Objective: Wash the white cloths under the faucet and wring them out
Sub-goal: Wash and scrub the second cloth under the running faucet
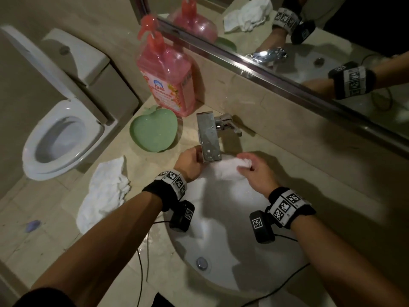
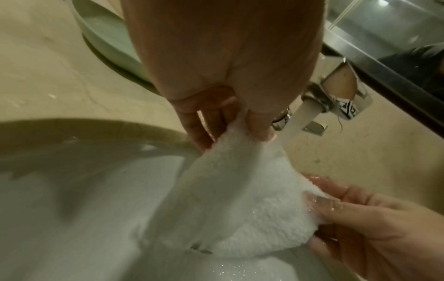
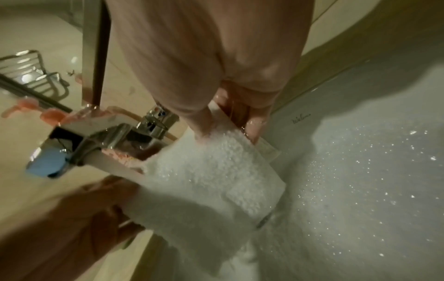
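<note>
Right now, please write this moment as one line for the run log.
phase: rinsing | left hand: pinches white cloth | right hand: grips white cloth | faucet: running | second cloth: on counter

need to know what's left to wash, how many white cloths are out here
2. One white cloth is held under the faucet by left hand and right hand; the crumpled cloth lies on the counter, left of the sink.

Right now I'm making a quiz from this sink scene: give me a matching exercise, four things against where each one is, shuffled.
Things:
1. Dish
2. Bottle
3. Dry cloth
4. Wet cloth

Places:
A. Held by both hands under the faucet
B. Crumpled on the counter, left of the sink
C. Against the wall, behind the dish
D. Left of the faucet

Pairs: 1-D, 2-C, 3-B, 4-A
</note>
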`<state>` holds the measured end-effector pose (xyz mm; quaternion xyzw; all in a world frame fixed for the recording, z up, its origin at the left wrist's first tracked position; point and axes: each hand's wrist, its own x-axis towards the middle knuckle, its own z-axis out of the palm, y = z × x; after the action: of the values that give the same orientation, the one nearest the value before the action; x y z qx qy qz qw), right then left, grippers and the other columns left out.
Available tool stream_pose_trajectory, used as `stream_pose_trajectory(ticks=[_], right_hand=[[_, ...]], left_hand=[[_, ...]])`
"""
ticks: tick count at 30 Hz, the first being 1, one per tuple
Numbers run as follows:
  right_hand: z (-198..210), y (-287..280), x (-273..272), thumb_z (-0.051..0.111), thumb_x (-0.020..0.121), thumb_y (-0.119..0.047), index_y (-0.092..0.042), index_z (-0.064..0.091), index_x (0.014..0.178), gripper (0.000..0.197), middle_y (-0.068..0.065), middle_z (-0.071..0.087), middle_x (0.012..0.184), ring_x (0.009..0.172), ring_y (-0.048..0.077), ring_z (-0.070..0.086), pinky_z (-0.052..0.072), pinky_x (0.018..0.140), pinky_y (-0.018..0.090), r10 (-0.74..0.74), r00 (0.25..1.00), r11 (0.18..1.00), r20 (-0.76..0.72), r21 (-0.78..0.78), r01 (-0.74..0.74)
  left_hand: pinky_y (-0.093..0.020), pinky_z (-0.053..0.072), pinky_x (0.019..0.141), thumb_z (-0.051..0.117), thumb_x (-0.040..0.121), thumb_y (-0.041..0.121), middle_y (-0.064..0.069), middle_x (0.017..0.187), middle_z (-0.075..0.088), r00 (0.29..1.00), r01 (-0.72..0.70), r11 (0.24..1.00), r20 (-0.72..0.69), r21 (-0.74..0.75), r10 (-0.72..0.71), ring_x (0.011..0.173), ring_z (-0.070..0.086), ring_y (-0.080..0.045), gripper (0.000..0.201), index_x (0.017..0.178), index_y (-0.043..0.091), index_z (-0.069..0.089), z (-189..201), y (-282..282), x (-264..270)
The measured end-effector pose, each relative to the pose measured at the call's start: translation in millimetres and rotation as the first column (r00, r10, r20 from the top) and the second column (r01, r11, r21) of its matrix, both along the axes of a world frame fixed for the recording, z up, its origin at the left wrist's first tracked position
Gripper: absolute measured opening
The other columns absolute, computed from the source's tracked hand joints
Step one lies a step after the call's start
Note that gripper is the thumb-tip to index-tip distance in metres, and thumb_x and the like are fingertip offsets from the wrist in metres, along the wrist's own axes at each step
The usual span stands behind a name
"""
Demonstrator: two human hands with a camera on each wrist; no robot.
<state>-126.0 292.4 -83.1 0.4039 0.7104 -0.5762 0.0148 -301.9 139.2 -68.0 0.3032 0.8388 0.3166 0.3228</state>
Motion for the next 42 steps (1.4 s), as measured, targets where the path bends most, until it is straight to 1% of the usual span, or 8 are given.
stream_pose_trajectory(ticks=[4,8,12,18,22,28,37,42], right_hand=[[-7,-7,-11,0.064,0.099,-0.030,-0.021,0.057,0.138,0.041,-0.009,0.053,0.122,0.111,0.014,0.053,0.044,0.092,0.034,0.048,0.997,0.996,0.053,0.071,-0.051],[-12,-26,-27,0.079,0.085,-0.013,-0.023,0.058,0.103,0.030,-0.003,0.065,0.104,0.094,0.018,0.061,0.049,0.086,0.037,0.173,0.984,0.984,-0.033,-0.037,-0.175],[-13,-40,-47,0.069,0.090,-0.004,-0.019,0.067,0.116,0.029,-0.002,0.073,0.105,0.104,0.023,0.069,0.055,0.090,0.036,0.177,0.981,0.984,-0.082,0.009,-0.176],[-2,-51,-70,0.071,0.093,-0.020,-0.026,0.070,0.105,0.013,-0.003,0.072,0.101,0.097,0.017,0.066,0.049,0.081,0.029,0.013,0.997,1.000,-0.074,0.021,-0.011],[2,-47,-68,0.071,0.094,-0.028,-0.017,0.069,0.117,0.025,-0.005,0.069,0.107,0.103,0.016,0.064,0.045,0.083,0.026,0.129,0.991,0.991,-0.037,0.048,-0.127],[-6,-19,-34,0.083,0.081,-0.019,-0.011,0.054,0.135,0.062,0.006,0.063,0.130,0.117,0.023,0.061,0.049,0.101,0.038,0.336,0.921,0.940,0.198,-0.010,-0.341],[-11,-2,-6,0.065,0.094,-0.014,-0.053,0.051,0.102,0.042,0.021,0.065,0.116,0.102,0.042,0.065,0.056,0.090,0.059,-0.087,0.995,0.979,0.058,-0.181,0.096],[-7,-9,-16,0.067,0.095,-0.010,-0.027,0.069,0.100,0.017,0.017,0.067,0.115,0.103,0.038,0.064,0.053,0.085,0.052,-0.167,0.986,0.942,0.008,-0.293,0.162]], left_hand=[[-0.048,0.051,0.089,0.061,0.093,0.009,-0.014,0.105,0.069,0.997,-0.005,0.989,0.079,0.145,-0.006,0.096,0.065,-0.033,0.011,0.104,0.010,0.063,1,-19,-7],[-0.045,0.055,0.077,0.067,0.085,0.030,-0.012,0.090,0.069,0.966,-0.154,0.956,0.240,0.249,0.093,0.078,0.063,-0.023,0.010,0.092,0.025,0.062,8,-37,-10],[-0.039,0.056,0.067,0.067,0.090,0.023,-0.001,0.081,0.067,0.937,-0.264,0.931,0.296,0.254,0.185,0.068,0.063,-0.014,0.006,0.091,0.025,0.062,9,-55,-17],[-0.036,0.054,0.085,0.086,0.068,0.032,-0.003,0.114,0.059,0.988,0.002,0.995,0.156,-0.097,0.013,0.097,0.060,-0.020,0.067,0.120,0.022,0.046,10,-74,-24],[-0.032,0.047,0.092,0.062,0.092,0.026,-0.011,0.124,0.061,0.984,0.180,0.957,0.032,-0.227,-0.178,0.107,0.059,-0.028,0.041,0.130,0.018,0.048,4,-58,-13],[-0.030,0.049,0.082,0.053,0.098,0.017,-0.008,0.110,0.063,0.989,0.088,0.995,0.119,-0.049,-0.082,0.095,0.059,-0.024,0.018,0.115,0.014,0.052,1,-25,-3],[-0.045,0.048,0.100,0.061,0.091,-0.003,-0.027,0.124,0.060,0.919,-0.188,0.977,0.333,-0.100,0.211,0.106,0.059,-0.028,0.040,0.129,-0.006,0.050,-19,19,6],[-0.021,0.055,0.061,0.070,0.086,-0.001,-0.005,0.098,0.074,0.859,-0.092,0.993,0.511,0.070,0.044,0.077,0.070,-0.014,0.024,0.107,0.009,0.074,-6,14,8]])
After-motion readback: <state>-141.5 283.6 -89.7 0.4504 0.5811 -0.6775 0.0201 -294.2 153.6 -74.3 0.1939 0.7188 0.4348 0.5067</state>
